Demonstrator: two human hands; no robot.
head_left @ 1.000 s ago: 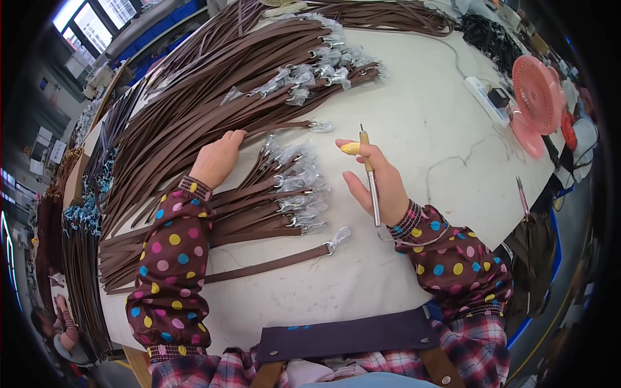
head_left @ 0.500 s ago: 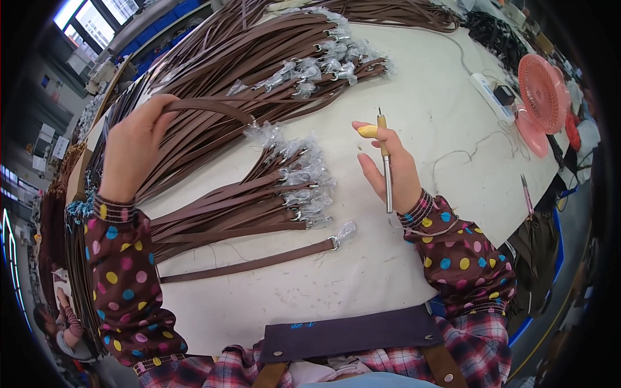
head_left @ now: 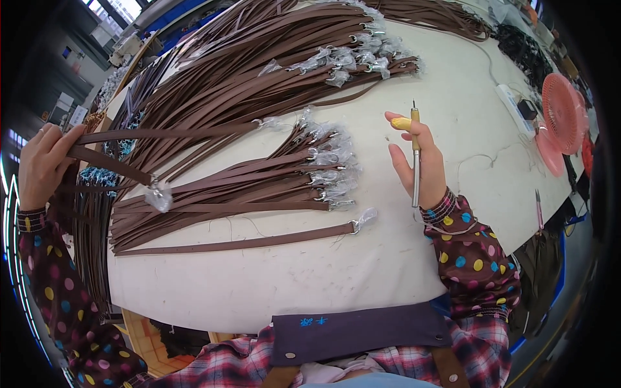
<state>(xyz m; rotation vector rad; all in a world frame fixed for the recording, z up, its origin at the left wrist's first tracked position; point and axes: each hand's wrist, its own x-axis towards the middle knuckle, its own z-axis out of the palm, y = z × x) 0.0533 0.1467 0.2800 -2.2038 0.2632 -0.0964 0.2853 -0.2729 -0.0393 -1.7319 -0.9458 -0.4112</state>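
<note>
At the far left my left hand [head_left: 46, 165] is closed on a brown strap [head_left: 174, 134]. One length runs right to a plastic-wrapped metal end; another piece hangs from the hand to a wrapped clasp [head_left: 157, 197]. Whether these are one strap or two I cannot tell. Over the table's right half, my right hand [head_left: 424, 165] holds an awl-like tool [head_left: 416, 155] upright, with a thin point, yellowish upper part and silver shaft. Its thumb stands apart, and a yellow finger cover [head_left: 401, 123] is on one finger. Below the strap bundle [head_left: 259, 184], a single strap [head_left: 246, 246] lies flat.
A larger pile of brown straps [head_left: 259, 58] with plastic-wrapped metal ends covers the back of the white table [head_left: 310, 278]. At right stand a pink fan [head_left: 561, 116] and a white power strip [head_left: 515, 110]. Thin tweezers-like tool [head_left: 539, 208] lies near the right edge.
My left hand has moved far to the left, drawing the strap along, and a wrapped clasp now hangs below it. The view has shifted slightly; my right hand keeps the same hold.
</note>
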